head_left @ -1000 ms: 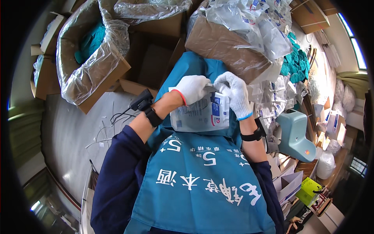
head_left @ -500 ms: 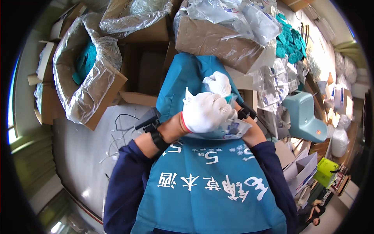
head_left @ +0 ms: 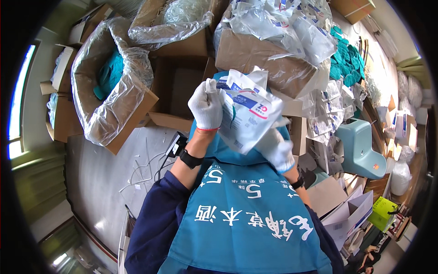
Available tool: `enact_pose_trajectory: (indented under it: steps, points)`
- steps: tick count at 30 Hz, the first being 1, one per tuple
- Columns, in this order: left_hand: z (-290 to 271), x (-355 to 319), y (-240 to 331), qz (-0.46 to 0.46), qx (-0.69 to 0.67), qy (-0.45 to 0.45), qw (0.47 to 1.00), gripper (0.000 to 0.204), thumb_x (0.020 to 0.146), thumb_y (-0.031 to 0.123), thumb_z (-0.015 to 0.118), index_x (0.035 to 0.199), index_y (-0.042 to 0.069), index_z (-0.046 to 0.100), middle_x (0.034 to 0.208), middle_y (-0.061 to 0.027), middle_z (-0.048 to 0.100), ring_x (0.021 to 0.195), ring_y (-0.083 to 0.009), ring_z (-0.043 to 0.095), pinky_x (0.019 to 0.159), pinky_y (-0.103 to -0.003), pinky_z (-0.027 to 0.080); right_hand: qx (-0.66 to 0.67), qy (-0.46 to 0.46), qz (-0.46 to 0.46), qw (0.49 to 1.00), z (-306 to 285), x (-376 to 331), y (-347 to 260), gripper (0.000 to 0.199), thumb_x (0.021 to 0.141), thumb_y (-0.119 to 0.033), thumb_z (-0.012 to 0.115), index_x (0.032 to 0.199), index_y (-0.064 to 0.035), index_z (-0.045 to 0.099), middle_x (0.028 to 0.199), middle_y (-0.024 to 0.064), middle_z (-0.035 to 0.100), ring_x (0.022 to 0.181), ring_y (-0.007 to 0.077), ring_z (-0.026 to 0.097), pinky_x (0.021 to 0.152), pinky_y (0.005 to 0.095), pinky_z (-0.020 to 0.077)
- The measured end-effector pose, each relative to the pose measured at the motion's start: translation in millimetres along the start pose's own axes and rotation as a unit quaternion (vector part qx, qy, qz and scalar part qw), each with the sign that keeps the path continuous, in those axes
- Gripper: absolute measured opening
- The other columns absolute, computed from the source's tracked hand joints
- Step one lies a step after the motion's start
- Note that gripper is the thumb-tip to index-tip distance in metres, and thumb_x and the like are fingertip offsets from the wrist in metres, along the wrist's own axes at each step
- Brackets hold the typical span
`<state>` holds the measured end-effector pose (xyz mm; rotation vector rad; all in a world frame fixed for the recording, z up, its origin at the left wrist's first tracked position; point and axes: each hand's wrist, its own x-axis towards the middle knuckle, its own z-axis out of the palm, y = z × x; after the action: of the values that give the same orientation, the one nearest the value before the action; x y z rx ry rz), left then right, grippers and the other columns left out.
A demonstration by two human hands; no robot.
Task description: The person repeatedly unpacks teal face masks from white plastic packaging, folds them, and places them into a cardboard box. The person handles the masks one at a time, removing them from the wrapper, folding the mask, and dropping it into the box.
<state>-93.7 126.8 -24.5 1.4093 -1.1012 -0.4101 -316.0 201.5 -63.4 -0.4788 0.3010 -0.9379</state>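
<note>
In a white knitted glove, my left hand (head_left: pixel 205 106) pinches the upper left edge of a plastic packaging bag (head_left: pixel 250 119). White with blue and red print, the bag hangs tilted above my lap, and a bit of teal shows at its left side. My right hand (head_left: pixel 277 150), also gloved, is smeared by motion at the bag's lower right; part of it is behind the bag, so its fingers cannot be made out. Beneath both hands lies the teal apron (head_left: pixel 246 205) I wear.
Ahead at left is a plastic-lined carton (head_left: pixel 77 86) with teal pieces inside, beside an open carton (head_left: pixel 159 119). A carton (head_left: pixel 255 55) heaped with printed bags stands ahead. At right are a teal pile (head_left: pixel 346 61), stacked bags (head_left: pixel 326 112) and a light-blue stool (head_left: pixel 362 150).
My hands have come apart from their overlapped position over my lap. The left has moved up and left, the right lower. The bag is now raised, its printed face showing.
</note>
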Motion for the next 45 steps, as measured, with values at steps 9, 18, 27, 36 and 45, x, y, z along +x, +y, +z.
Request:
enact_pose_trajectory:
  steps: [9, 18, 27, 36, 45]
  points:
    - [-24.6, -5.7, 33.7, -0.136, -0.215, -0.221, 0.942, 0.040, 0.105, 0.025, 0.051, 0.083, -0.004, 0.067, 0.075, -0.0088, 0.064, 0.070, -0.0154, 0.062, 0.067, -0.027, 0.049, -0.519, 0.161, -0.173, 0.821, -6.6, 14.7, -27.0, 0.025, 0.082, 0.007, 0.065, 0.105, 0.0014, 0.071, 0.095, 0.0091, 0.073, 0.086, 0.0154, 0.069, 0.077, 0.0280, 0.0542]
    - [-52.0, 9.3, 53.0, 0.089, -0.024, -0.349, 0.933, 0.023, 0.077, 0.009, 0.079, 0.099, 0.005, 0.073, 0.103, -0.0107, 0.069, 0.096, -0.0220, 0.065, 0.083, -0.034, 0.052, -0.550, 0.144, -0.178, 0.803, 4.0, 13.9, -29.3, 0.034, 0.100, -0.022, 0.053, 0.103, 0.0068, 0.070, 0.099, 0.0164, 0.071, 0.090, 0.0233, 0.069, 0.081, 0.0305, 0.0534]
    - [-61.4, 7.6, 38.0, 0.018, 0.029, -0.473, 0.881, 0.024, 0.076, 0.008, 0.079, 0.099, 0.005, 0.074, 0.101, -0.0121, 0.066, 0.096, -0.0281, 0.066, 0.086, -0.035, 0.053, -0.569, 0.080, -0.211, 0.791, 11.1, 16.8, -34.0, 0.026, 0.096, -0.016, 0.055, 0.101, 0.0049, 0.070, 0.099, 0.0165, 0.071, 0.091, 0.0268, 0.069, 0.082, 0.0327, 0.0537]
    - [-61.8, -13.1, 37.3, 0.042, 0.039, -0.446, 0.893, 0.039, 0.071, 0.018, 0.083, 0.106, 0.005, 0.071, 0.114, -0.0152, 0.066, 0.103, -0.0317, 0.066, 0.092, -0.037, 0.052, -0.583, 0.127, -0.176, 0.783, 7.6, 12.1, -21.1, 0.021, 0.095, -0.008, 0.055, 0.103, 0.0040, 0.070, 0.100, 0.0159, 0.071, 0.090, 0.0247, 0.069, 0.082, 0.0319, 0.0535]
    - [-54.6, -30.5, 14.4, 0.021, 0.096, -0.432, 0.897, 0.026, 0.078, 0.011, 0.075, 0.101, 0.001, 0.071, 0.106, -0.0173, 0.068, 0.094, -0.0352, 0.067, 0.082, -0.038, 0.054, -0.697, 0.051, -0.183, 0.691, 13.3, 20.0, -15.1, 0.029, 0.077, 0.010, 0.066, 0.105, 0.0026, 0.068, 0.098, 0.0156, 0.070, 0.086, 0.0294, 0.069, 0.078, 0.0327, 0.0553]
